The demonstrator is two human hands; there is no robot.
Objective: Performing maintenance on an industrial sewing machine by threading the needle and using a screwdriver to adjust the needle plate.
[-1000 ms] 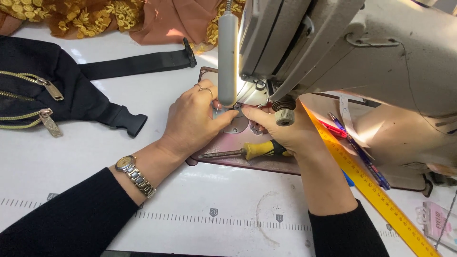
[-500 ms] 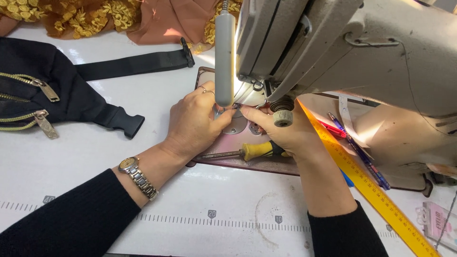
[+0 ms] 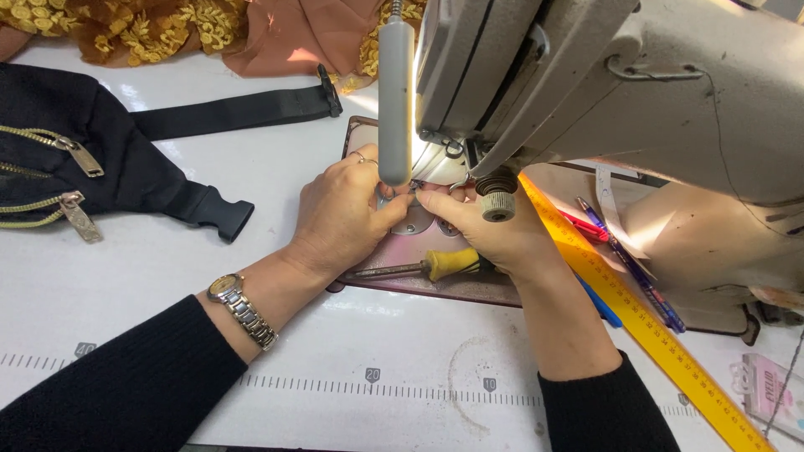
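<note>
Both hands meet under the sewing machine (image 3: 586, 75) head: left hand (image 3: 339, 213) and right hand (image 3: 494, 238) curled, fingertips pinching something too small to tell; a screwdriver (image 3: 419, 268) lies just below.

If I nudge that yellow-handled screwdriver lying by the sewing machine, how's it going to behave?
The screwdriver lies flat on the machine's metal plate, so it will probably slide easily on that smooth surface. Its handle looks rounded, so it may roll a little. It looks rigid, so it should lift in one piece without flexing. The right hand rests against the handle and could block it.
</note>
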